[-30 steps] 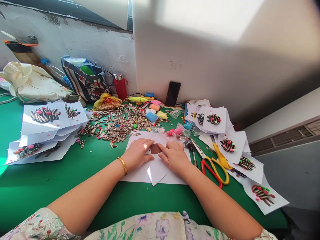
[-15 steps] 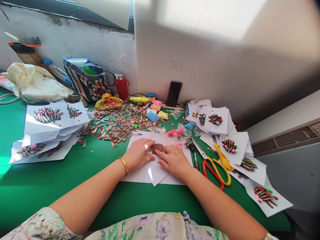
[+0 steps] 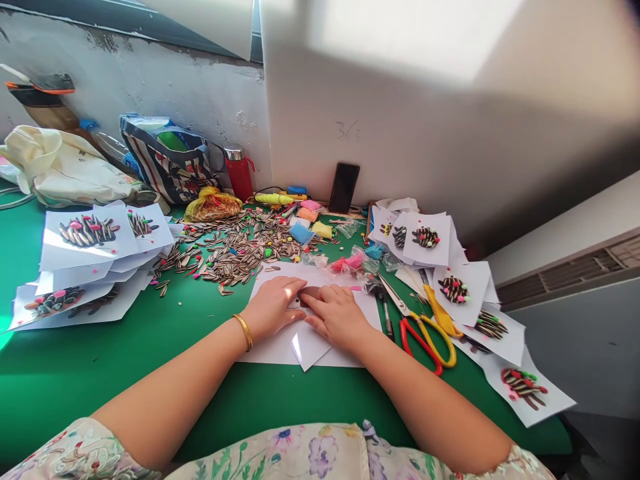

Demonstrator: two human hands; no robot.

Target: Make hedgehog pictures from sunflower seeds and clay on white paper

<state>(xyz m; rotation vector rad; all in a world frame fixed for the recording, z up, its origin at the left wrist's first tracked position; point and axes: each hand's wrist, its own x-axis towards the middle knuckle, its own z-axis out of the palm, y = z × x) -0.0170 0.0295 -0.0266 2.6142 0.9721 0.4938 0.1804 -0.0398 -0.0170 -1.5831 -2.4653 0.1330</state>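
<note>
A flat brown shape (image 3: 313,291) that looks like modelling clay lies on a small white card (image 3: 313,353), mostly covered by my fingers. Under the card is a larger white sheet (image 3: 369,321). My left hand (image 3: 273,307), with a gold bangle at the wrist, rests on the paper at the shape's left, thumb and forefinger apart. Near its fingertips sits a small white dot with a dark centre, like an eye. My right hand (image 3: 337,315) lies over the shape, its outstretched fingers pressing on the brown surface.
Sunflower seeds (image 3: 235,257) are heaped behind the sheet. Scissors (image 3: 425,330) and a black pen (image 3: 388,317) lie at the right. Finished seed-decorated cards (image 3: 87,243) are stacked on both sides. A phone (image 3: 345,187) leans on the wall near a red flask (image 3: 240,177).
My right hand has shifted left over the brown shape, covering more of it. My left hand stays at its left edge. The whole view has moved slightly.
</note>
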